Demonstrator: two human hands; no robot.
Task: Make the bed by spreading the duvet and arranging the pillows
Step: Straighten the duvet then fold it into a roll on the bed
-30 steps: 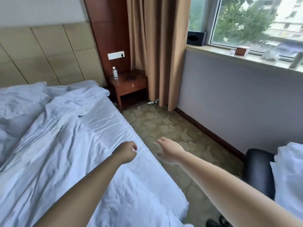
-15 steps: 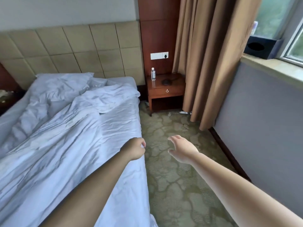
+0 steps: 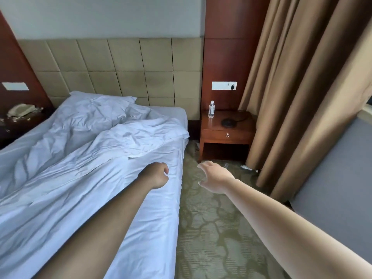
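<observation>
Two hands over rumpled duvet (image 3: 84, 178), unlabelled bottle (image 3: 211, 109)

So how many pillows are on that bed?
1 that I can see: a white pillow at the head of the bed, against the headboard. The rumpled duvet may hide another.

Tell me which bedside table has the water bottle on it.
The window-side nightstand beside the curtain holds the water bottle; the other table holds a telephone.

head view | from standing height beside bed (image 3: 60, 198) | faces forward-down toward headboard (image 3: 124, 69) | single view
</observation>
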